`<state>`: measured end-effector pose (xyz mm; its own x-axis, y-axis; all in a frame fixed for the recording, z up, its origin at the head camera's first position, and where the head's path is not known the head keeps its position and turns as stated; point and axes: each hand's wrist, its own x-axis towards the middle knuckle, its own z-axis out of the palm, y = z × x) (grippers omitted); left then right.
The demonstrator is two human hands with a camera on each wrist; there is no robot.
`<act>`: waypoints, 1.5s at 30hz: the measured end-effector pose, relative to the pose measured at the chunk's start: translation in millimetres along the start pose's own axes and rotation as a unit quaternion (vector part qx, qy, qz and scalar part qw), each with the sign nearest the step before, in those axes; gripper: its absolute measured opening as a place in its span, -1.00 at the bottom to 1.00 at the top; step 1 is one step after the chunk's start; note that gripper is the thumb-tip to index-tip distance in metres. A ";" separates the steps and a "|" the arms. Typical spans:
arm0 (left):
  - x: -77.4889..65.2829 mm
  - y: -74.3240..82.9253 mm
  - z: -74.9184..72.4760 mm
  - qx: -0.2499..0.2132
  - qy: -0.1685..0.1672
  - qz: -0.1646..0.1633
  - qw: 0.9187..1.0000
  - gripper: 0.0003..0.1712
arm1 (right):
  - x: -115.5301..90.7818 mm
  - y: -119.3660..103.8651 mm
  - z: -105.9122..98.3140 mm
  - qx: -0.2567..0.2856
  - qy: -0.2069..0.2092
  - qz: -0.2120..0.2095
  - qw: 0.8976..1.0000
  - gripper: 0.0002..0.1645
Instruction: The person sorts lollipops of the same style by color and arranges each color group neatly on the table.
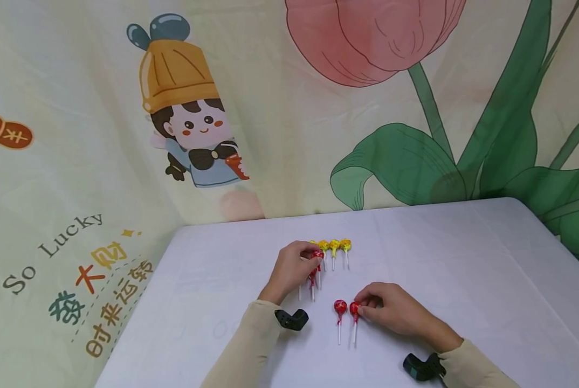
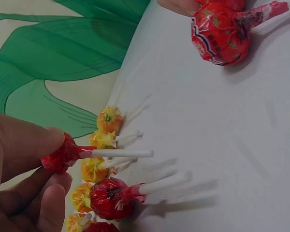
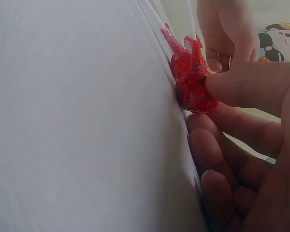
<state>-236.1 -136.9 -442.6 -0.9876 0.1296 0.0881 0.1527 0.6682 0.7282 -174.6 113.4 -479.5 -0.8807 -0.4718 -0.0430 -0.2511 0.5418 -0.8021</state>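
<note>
Between thumb and fingertips, my left hand [image 1: 291, 269] pinches a red-wrapped lollipop [image 2: 63, 154] by its head, the white stick pointing away from the fingers. Just beside it, more red lollipops [image 2: 111, 198] lie on the table, partly hidden by that hand in the head view. Behind them runs a row of several yellow lollipops [image 1: 335, 246], sticks toward me. Nearer the front, my right hand [image 1: 391, 308] pinches the head of another red lollipop [image 1: 355, 309], low at the tabletop. One more red lollipop [image 1: 340, 307] lies just left of it, its stick roughly parallel.
A white cloth covers the table [image 1: 464, 258]. Behind its back edge hangs a printed curtain [image 1: 280, 134] with a cartoon child, a pink tulip and green leaves. Black wrist cameras [image 1: 292, 320] sit on both sleeves.
</note>
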 end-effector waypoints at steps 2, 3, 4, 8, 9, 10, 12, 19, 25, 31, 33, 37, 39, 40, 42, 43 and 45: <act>1.6 0.8 -1.0 -0.004 -0.008 -0.008 1.000 -0.70 | 0.5 0.0 0.5 0.000 0.001 0.002 1.000 -0.86; 2.3 1.0 -1.6 -0.007 -0.011 -0.009 1.000 -0.68 | 0.8 0.0 0.7 -0.001 0.001 0.004 1.000 -0.86; 3.1 0.8 -1.9 -0.009 -0.014 -0.011 1.000 -0.66 | 1.0 0.0 1.0 -0.003 0.002 0.005 1.000 -0.86; 5.4 -1.7 -3.5 -0.013 -0.028 -0.009 0.999 -0.65 | 1.9 -0.4 1.5 -0.006 0.003 0.005 1.000 -0.86; 5.8 -3.0 -3.8 -0.010 -0.031 -0.008 0.999 -0.67 | 2.1 -0.4 1.6 -0.006 0.004 0.005 1.000 -0.86; 6.0 -4.1 -4.1 -0.007 -0.034 -0.005 0.999 -0.69 | 2.2 -0.3 1.7 -0.007 0.004 0.004 1.000 -0.86; 6.3 -6.1 -4.5 0.001 -0.039 -0.005 0.999 -0.71 | 2.6 -0.1 1.8 -0.006 0.005 0.003 1.000 -0.86; 4.1 -10.0 -5.5 0.013 -0.038 -0.006 0.999 -0.71 | 3.1 0.2 2.6 -0.009 0.004 0.000 1.000 -0.87; 4.8 -10.1 -4.9 0.025 -0.043 -0.002 0.999 -0.71 | 2.1 -0.9 2.5 -0.012 0.005 0.001 1.000 -0.87; 5.8 -10.1 -4.6 0.036 -0.054 0.017 0.998 -0.71 | 2.4 -1.1 2.2 -0.017 0.007 -0.002 1.000 -0.88; 5.7 -10.9 -3.9 0.038 -0.056 0.024 0.997 -0.70 | 2.7 -1.2 2.3 -0.018 0.008 -0.002 1.000 -0.88; 5.1 -12.7 -1.2 0.038 -0.061 0.030 0.997 -0.68 | 2.5 -0.4 1.9 -0.021 0.008 -0.007 1.000 -0.89; 4.3 -13.8 0.7 0.042 -0.061 0.024 0.997 -0.67 | 2.3 0.4 2.0 -0.021 0.008 -0.011 1.000 -0.89; 3.7 -14.1 1.4 0.045 -0.062 0.023 0.997 -0.67 | 2.2 0.8 1.9 -0.021 0.007 -0.013 1.000 -0.89; 2.9 -14.9 2.9 0.055 -0.061 0.019 0.996 -0.66 | 2.2 1.4 2.1 -0.022 0.008 -0.014 1.000 -0.89; 2.5 -15.1 3.4 0.059 -0.061 0.019 0.996 -0.66 | 2.3 1.7 2.3 -0.022 0.007 -0.013 1.000 -0.89; 2.5 -15.9 4.5 0.068 -0.062 0.023 0.995 -0.66 | 2.5 1.8 2.5 -0.023 0.007 -0.010 1.000 -0.89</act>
<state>-240.8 -143.9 -457.0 -0.9689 0.2457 0.0287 0.2092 0.7516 0.6255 -176.2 111.4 -482.5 -0.8809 -0.4730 -0.0180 -0.2868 0.5637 -0.7746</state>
